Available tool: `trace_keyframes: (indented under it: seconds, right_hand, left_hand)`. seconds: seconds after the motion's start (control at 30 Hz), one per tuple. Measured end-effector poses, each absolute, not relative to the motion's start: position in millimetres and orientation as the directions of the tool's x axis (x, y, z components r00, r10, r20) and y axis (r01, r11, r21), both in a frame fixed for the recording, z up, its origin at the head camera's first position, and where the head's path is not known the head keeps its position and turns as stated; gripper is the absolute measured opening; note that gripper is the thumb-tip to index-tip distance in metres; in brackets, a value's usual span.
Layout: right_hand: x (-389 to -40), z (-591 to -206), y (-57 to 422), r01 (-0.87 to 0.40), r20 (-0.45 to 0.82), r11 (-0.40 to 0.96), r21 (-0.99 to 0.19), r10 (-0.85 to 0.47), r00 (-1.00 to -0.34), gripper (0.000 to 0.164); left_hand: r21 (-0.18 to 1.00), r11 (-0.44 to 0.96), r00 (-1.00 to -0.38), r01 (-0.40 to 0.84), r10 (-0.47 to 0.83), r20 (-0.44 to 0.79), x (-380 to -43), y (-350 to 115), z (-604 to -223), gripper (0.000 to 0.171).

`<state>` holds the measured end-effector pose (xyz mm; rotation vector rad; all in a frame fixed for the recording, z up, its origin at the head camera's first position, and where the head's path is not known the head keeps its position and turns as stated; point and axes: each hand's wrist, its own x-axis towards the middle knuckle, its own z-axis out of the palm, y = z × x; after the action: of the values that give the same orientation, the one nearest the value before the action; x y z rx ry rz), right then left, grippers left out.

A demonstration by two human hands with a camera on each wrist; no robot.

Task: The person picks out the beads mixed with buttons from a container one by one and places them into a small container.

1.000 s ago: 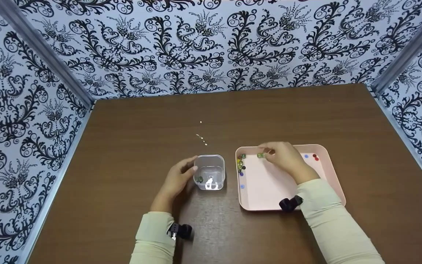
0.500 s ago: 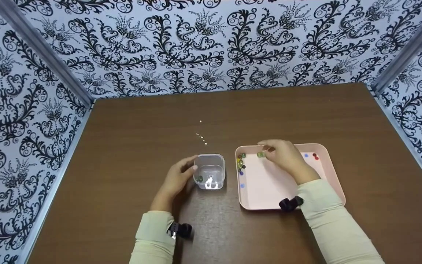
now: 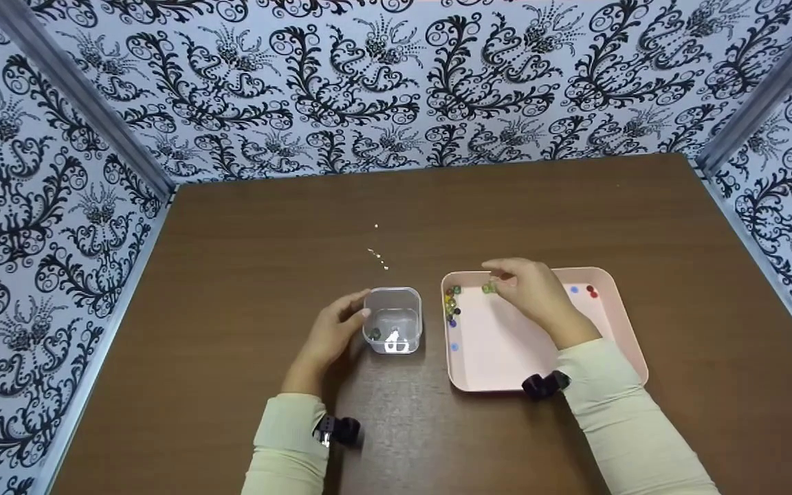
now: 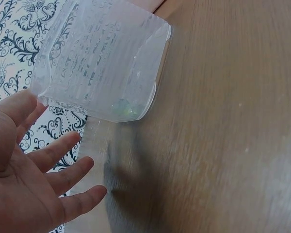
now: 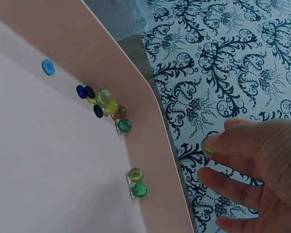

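Yellow-green glass marble [image 5: 207, 145] is gripped between thumb and forefinger of right hand [image 3: 530, 289], held at the far wall of the pink tray [image 3: 499, 344], clear of the tray floor. Compared with a second ago, right hand has been raised slightly; pick-up of this marble is judged done, placing not yet. Two green marbles [image 5: 137, 182] are left against the far wall; a marble and button cluster [image 5: 104, 103] is lined along the left wall, blue button [image 5: 48, 67] nearer. Clear plastic container [image 3: 399, 317] is stood on the tabletop [image 3: 231, 275], left of the tray, unmoved, one dark green marble [image 3: 376, 334] seen inside. Its left side is touched by left hand [image 3: 333, 333], fingers mostly extended, not clenched.
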<state>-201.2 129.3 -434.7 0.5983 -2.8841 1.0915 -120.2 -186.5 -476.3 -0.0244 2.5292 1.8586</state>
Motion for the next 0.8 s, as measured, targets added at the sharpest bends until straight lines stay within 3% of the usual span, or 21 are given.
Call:
trace_keyframes:
  seconds: [0.8]
  right_hand:
    - [-186,-425,117,-0.473,0.338,0.595,-0.65,-0.331,-0.881,0.03]
  left_hand:
    - [0.939,0.342,-0.999,-0.032,-0.023,-0.025,-120,-186,-474,0.037]
